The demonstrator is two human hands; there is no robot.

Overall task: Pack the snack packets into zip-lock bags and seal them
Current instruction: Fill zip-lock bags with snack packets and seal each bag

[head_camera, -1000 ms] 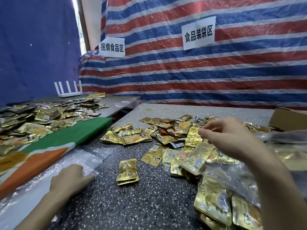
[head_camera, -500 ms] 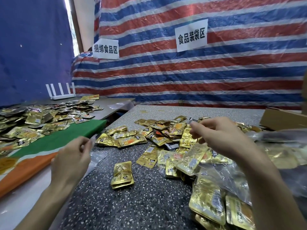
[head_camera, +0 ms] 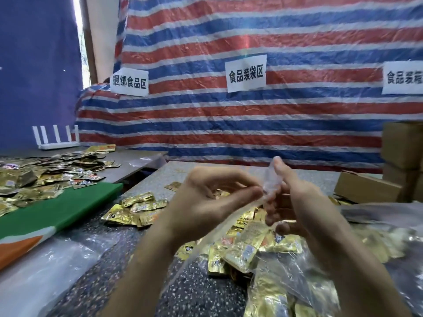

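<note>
Both my hands are raised above the speckled table (head_camera: 201, 291), holding a clear zip-lock bag (head_camera: 271, 179) between them. My left hand (head_camera: 212, 202) pinches its edge with thumb and fingers. My right hand (head_camera: 295, 197) grips the bag's other side, thumb pointing up. The bag hangs down as thin clear film, hard to make out. Gold snack packets (head_camera: 247, 248) lie heaped on the table under my hands, and a smaller cluster (head_camera: 135, 209) lies to the left. A filled clear bag of packets (head_camera: 281, 291) lies at the lower right.
A second table (head_camera: 137, 163) at the left holds many more gold packets (head_camera: 45, 175), a green and orange cloth (head_camera: 57, 211) and a white router (head_camera: 57, 138). Clear plastic bags (head_camera: 41, 275) lie at the lower left. Cardboard boxes (head_camera: 389, 170) stand at the right. A striped tarp hangs behind.
My left hand rose from the plastic at the lower left and met my right hand at the centre. Both now hold a clear bag. The camera tilted up.
</note>
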